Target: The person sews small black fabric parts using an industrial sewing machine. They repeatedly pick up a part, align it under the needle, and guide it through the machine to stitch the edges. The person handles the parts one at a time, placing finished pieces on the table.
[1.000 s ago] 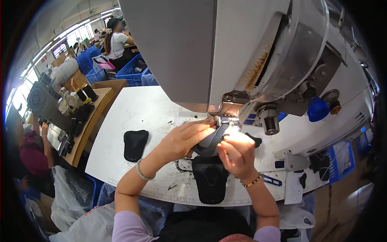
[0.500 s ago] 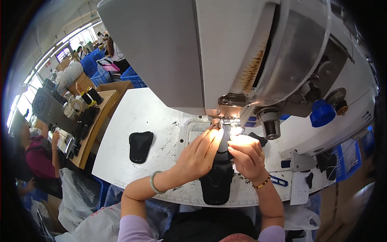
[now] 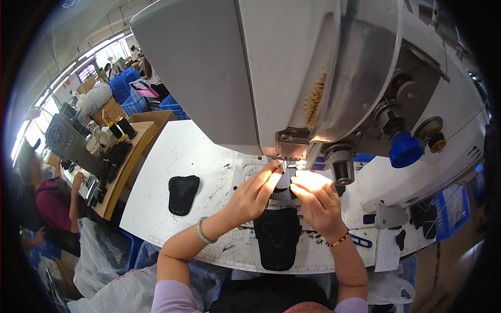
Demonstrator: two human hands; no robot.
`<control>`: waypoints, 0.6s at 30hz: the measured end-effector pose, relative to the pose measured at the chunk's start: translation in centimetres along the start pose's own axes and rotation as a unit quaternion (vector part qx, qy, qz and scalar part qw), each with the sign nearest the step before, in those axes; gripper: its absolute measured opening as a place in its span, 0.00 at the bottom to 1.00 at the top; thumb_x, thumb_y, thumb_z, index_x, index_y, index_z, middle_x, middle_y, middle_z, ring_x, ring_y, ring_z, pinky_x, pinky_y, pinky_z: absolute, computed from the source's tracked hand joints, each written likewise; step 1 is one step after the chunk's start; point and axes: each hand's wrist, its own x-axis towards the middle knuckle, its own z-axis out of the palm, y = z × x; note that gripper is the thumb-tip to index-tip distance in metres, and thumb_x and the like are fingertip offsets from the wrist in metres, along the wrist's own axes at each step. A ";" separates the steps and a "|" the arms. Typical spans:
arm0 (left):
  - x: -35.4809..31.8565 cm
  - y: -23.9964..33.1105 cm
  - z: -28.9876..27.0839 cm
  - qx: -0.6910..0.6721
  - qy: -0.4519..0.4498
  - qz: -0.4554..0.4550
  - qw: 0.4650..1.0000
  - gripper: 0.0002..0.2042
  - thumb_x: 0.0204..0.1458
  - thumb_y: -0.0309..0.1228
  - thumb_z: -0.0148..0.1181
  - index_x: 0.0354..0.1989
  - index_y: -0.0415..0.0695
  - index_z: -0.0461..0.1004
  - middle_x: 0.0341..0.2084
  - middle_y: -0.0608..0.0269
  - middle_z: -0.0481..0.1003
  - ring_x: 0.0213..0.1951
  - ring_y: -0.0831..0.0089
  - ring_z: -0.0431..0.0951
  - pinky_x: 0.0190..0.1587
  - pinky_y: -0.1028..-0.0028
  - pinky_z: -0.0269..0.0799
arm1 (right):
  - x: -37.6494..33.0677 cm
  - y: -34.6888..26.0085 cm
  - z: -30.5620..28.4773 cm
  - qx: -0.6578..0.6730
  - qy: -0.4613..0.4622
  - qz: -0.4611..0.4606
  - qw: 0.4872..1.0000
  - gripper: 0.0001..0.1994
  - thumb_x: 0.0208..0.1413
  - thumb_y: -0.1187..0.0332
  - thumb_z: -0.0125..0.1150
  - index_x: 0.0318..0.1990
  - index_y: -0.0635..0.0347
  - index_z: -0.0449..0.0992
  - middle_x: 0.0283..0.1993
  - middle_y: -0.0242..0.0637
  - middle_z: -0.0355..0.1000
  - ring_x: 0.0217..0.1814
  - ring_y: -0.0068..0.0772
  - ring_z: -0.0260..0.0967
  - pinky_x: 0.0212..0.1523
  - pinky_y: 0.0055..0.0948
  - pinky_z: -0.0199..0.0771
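Under the lit needle area of the sewing machine, a small grey and black textured fabric piece lies between my hands. My left hand holds its left side with fingers pressed together, close to the presser foot. On the other side, my right hand pinches the edge of the same piece between thumb and fingers. The fingertips partly hide the piece and the needle. A black padded fabric piece with light stitch marks lies below my hands, near the table's front edge. Another black piece rests farther left.
Blue-handled thread snips lie right of my right wrist, near a white card. Lint dots the white table. At left, a person in a maroon top sits by another machine. Plastic bags hang below the table.
The large black piece now lies separate from the textured piece, with a gap between them. My hands have shifted slightly left and down in the picture, and the whole view has tilted a little.
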 end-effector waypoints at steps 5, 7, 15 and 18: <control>-0.1 -1.1 0.7 -0.030 0.015 0.001 0.999 0.17 0.45 0.15 0.52 0.46 0.31 0.66 0.45 0.43 0.70 0.47 0.51 0.74 0.46 0.66 0.75 | -0.2 -0.2 0.0 -0.029 -0.031 0.034 0.999 0.12 0.46 0.77 0.60 0.41 0.58 0.76 0.40 0.32 0.72 0.42 0.32 0.68 0.48 0.31 0.64; 0.0 -1.2 0.8 -0.031 0.019 -0.003 0.999 0.16 0.45 0.15 0.52 0.45 0.31 0.66 0.44 0.43 0.71 0.46 0.50 0.75 0.46 0.65 0.75 | -0.4 -0.2 0.1 -0.040 -0.037 0.045 0.997 0.11 0.47 0.76 0.60 0.41 0.59 0.76 0.45 0.35 0.73 0.47 0.36 0.69 0.50 0.34 0.64; 0.1 -2.1 1.3 -0.090 0.021 -0.038 0.995 0.14 0.42 0.15 0.54 0.41 0.31 0.69 0.43 0.45 0.73 0.46 0.50 0.75 0.47 0.61 0.74 | 0.2 -0.4 0.5 -0.049 0.010 0.052 0.997 0.11 0.48 0.74 0.62 0.41 0.57 0.77 0.43 0.33 0.73 0.43 0.34 0.68 0.47 0.32 0.63; -0.3 -2.7 1.8 -0.113 0.061 -0.051 0.990 0.14 0.39 0.14 0.55 0.38 0.33 0.71 0.40 0.49 0.75 0.45 0.52 0.76 0.47 0.62 0.74 | 0.3 -0.6 0.8 -0.056 0.012 0.064 0.996 0.11 0.48 0.74 0.63 0.41 0.57 0.78 0.43 0.34 0.73 0.43 0.34 0.68 0.48 0.32 0.63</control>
